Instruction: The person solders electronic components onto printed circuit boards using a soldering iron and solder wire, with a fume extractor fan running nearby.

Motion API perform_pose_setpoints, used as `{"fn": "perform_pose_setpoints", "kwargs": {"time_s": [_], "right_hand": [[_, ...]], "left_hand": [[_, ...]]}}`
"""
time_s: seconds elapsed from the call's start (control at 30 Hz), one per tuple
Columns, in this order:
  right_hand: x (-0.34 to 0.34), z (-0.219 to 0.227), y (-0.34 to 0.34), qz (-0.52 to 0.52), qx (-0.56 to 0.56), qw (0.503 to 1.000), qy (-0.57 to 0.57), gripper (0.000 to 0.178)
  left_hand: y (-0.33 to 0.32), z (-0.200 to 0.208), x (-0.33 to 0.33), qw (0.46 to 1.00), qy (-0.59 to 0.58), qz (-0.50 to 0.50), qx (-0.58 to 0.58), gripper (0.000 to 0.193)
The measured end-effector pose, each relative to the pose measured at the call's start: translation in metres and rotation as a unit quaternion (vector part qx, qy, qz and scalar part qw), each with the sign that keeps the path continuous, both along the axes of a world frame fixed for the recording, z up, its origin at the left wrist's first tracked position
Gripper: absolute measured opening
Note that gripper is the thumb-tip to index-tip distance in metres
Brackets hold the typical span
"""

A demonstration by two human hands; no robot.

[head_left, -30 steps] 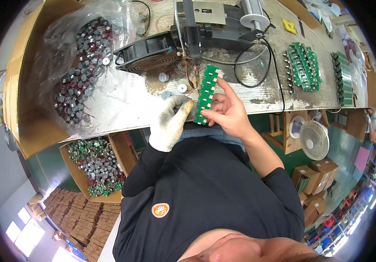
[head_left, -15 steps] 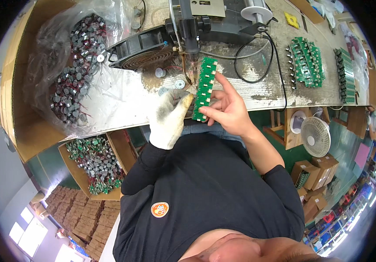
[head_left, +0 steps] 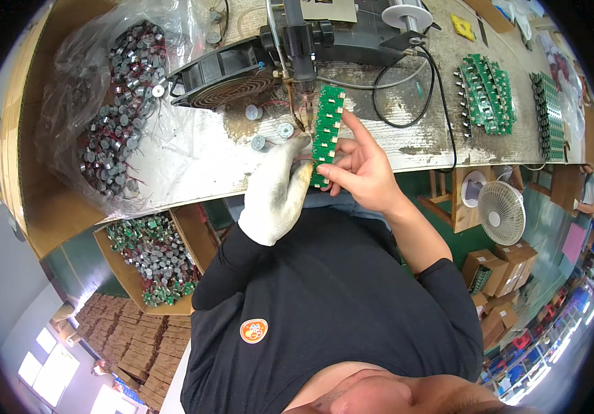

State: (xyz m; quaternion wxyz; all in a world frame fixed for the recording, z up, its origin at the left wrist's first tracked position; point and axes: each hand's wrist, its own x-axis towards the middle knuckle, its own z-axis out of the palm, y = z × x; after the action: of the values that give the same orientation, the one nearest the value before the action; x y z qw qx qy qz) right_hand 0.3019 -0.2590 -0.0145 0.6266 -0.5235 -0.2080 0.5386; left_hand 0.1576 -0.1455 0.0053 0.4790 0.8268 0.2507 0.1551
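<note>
A long green circuit board strip stands nearly upright over the bench edge, its top end close under the soldering machine's tip. My bare right hand grips the strip along its right side, index finger stretched up its edge. My left hand, in a white knit glove, touches the strip's lower left side, its fingertips closed against it. Three small round grey parts lie on the bench just left of the strip.
A black fan and a solder spool stand behind the machine. A clear bag of grey round parts fills the left bench. Stacked green boards lie right. A box of green assemblies and a white fan sit below.
Both hands have pushed the green strip up and forward, bringing its top end under the machine's tip. The view has drifted a little.
</note>
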Motion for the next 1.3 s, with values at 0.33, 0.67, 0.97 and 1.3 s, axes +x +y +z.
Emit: {"fn": "perform_pose_setpoints", "kwargs": {"time_s": [0.33, 0.67, 0.97, 1.3], "right_hand": [[-0.002, -0.002, -0.002, -0.005, 0.001, 1.000, -0.002, 0.087], [0.001, -0.001, -0.004, 0.000, -0.009, 1.000, -0.008, 0.087], [0.000, -0.003, -0.004, -0.002, -0.005, 1.000, -0.017, 0.086], [-0.003, -0.001, -0.002, 0.000, 0.002, 1.000, -0.001, 0.086]], "left_hand": [[0.007, -0.001, -0.014, 0.998, -0.001, -0.013, 0.060, 0.029], [0.039, 0.041, -0.033, 0.962, -0.008, 0.185, -0.201, 0.030], [0.026, 0.007, -0.027, 0.920, -0.070, 0.191, -0.335, 0.040], [0.012, 0.003, -0.011, 0.975, 0.049, 0.063, -0.209, 0.025]]}}
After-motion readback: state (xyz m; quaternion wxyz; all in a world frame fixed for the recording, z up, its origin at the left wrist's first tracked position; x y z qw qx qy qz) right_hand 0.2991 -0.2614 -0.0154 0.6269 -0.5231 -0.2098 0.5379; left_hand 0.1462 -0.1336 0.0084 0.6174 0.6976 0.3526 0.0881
